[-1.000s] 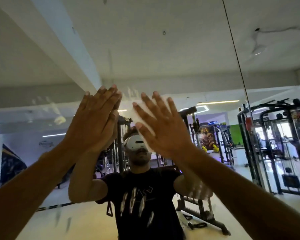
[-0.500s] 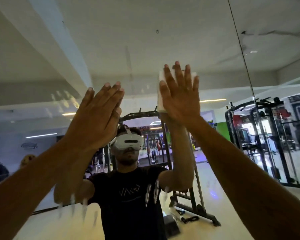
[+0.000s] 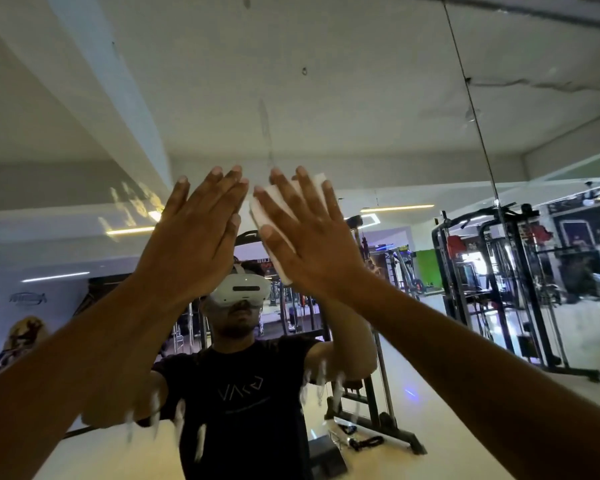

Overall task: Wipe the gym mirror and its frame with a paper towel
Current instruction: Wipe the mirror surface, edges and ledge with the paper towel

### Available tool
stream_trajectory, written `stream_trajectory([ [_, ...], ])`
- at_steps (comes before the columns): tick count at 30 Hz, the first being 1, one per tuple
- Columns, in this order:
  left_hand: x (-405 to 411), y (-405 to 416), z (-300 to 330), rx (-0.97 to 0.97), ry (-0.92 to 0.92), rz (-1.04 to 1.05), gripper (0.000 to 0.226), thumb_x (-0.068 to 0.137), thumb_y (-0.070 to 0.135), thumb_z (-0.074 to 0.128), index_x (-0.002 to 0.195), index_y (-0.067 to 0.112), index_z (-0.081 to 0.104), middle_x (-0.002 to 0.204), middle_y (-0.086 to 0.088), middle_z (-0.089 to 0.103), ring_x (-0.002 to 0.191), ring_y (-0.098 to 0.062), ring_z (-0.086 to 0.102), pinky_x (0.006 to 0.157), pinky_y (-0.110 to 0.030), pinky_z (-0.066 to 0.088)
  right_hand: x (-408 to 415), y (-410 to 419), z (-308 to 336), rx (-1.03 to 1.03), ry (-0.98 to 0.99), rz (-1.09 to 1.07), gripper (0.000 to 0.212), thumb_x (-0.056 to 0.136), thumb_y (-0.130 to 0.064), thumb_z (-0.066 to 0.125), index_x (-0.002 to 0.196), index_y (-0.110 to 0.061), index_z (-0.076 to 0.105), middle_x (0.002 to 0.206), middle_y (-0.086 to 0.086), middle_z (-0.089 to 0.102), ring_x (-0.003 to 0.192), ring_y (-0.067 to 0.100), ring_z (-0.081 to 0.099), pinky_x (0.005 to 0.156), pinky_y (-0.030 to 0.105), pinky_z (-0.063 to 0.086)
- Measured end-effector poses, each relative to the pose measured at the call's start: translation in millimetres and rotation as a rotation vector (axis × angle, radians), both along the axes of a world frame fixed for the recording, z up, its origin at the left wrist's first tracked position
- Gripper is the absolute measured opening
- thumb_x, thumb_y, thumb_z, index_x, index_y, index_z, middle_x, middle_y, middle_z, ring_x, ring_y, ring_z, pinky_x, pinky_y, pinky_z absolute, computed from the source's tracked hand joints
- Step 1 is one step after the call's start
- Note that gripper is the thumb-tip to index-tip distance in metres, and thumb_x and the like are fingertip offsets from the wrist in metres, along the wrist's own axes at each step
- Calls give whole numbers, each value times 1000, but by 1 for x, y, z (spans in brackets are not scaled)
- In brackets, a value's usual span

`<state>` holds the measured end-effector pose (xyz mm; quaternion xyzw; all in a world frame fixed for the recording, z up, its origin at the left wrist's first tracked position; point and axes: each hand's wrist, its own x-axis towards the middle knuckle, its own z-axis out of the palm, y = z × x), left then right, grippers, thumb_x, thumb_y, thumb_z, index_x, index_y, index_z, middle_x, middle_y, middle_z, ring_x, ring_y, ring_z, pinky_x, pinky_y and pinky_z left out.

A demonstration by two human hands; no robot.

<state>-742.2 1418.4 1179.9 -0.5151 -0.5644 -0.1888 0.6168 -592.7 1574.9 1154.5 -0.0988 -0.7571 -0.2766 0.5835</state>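
Note:
The gym mirror (image 3: 361, 98) fills the whole view in front of me and reflects a person in a black shirt with a white headset. My right hand (image 3: 312, 237) lies flat on the glass with straight, spread fingers and presses a folded white paper towel (image 3: 267, 216) against it. The towel shows at the fingertips and beside the thumb. My left hand (image 3: 194, 244) rests flat on the glass just to the left, fingers straight and together, holding nothing. A thin dark seam (image 3: 471, 109) runs down the mirror on the right.
Smears and streaks (image 3: 136, 206) mark the glass left of my hands, and drip marks (image 3: 194, 438) show lower down. Black weight machines (image 3: 499, 278) are reflected at the right, a cable rack behind the reflected person.
My right hand with the towel has slid down and left from its higher spot and now sits beside my left hand. The left hand has stayed on the glass.

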Motion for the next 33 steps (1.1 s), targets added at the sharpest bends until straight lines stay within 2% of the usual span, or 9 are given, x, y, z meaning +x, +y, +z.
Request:
stream_trajectory([
  [2,-2,1,1,1,-4,-9,58,116,28,34,173,22,27,182,4,18,169,-14,9,136,-56,9,12,18,2,57,-57,-9,66,117,-57,20,177,-33,13,186,1,0,171,29,-7,137,62,-1],
  [5,-8,4,2,0,19,13,59,116,32,28,174,24,22,183,5,13,169,-13,6,136,-57,9,39,49,53,-191,193,-60,73,111,-68,3,177,-37,7,186,-2,-2,171,28,-5,136,64,5],
  [7,-7,3,1,1,34,18,59,115,32,26,174,23,25,183,4,16,169,-14,8,136,-57,10,29,40,57,-281,269,-76,72,111,-67,2,177,-35,3,186,1,-4,171,31,-7,135,65,4],
  [12,-3,1,-1,35,51,11,59,115,27,32,173,20,27,182,2,18,169,-16,11,136,-56,11,6,3,-21,66,-98,2,65,117,-54,25,177,-31,14,186,2,-1,171,30,-7,137,60,-3],
  [18,-18,14,0,29,40,49,64,116,28,32,176,25,11,184,6,3,170,-17,1,135,-62,9,26,35,42,-282,259,-29,71,113,-64,10,177,-33,6,186,2,-3,171,31,-6,136,63,3],
  [23,4,5,-9,15,10,13,57,116,26,33,172,18,30,182,0,20,169,-19,13,137,-56,8,5,0,-60,48,-113,46,64,117,-53,30,176,-33,11,186,4,3,171,31,-5,137,61,-1],
  [29,6,8,-17,-3,17,44,60,114,33,26,173,17,28,182,-2,19,170,-21,11,136,-59,9,35,48,5,-332,301,-47,71,114,-62,7,177,-31,7,186,4,-3,171,33,-5,135,65,6],
  [30,8,9,-18,1,17,46,60,114,32,27,172,16,29,182,-3,20,169,-22,13,136,-59,10,23,35,-8,-293,278,-73,69,115,-59,10,178,-30,7,186,5,-4,171,34,-7,135,64,6],
  [33,14,11,-19,31,26,45,59,113,29,31,170,14,33,180,-5,25,168,-24,19,136,-57,8,9,3,-73,-59,-56,23,65,117,-53,27,177,-31,14,186,3,-3,171,31,-10,136,62,-2],
])
